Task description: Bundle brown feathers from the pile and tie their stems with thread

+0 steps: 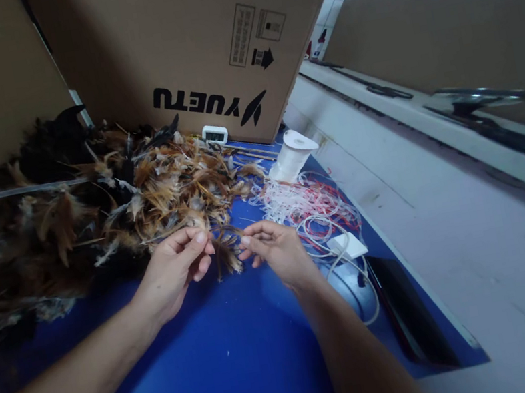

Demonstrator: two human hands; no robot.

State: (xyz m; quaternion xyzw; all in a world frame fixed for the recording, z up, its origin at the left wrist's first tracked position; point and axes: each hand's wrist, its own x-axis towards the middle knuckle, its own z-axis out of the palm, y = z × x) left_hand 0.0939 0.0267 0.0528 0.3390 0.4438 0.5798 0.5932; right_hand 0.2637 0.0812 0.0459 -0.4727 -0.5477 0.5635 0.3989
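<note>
Over the blue table (210,361), both hands are raised close together at the edge of a feather pile. With thumb and fingertips pinched, my left hand (176,269) seems to hold a small brown feather, mostly hidden by the fingers. My right hand (276,248) pinches the end of a thin dark brown feather (230,230) that points toward the left fingertips. Whether both hands grip the same feather is hard to see. Just behind and below the gap between them lie some loose feathers (227,257). The big pile of brown and black feathers (163,183) spreads behind and left.
A white spool (293,154) stands at the back right, beside tangled white and red strings (315,204). Nearer are a white adapter with cable (347,246) and a dark flat device (410,313). A small digital display (215,135) sits before a cardboard box (174,42).
</note>
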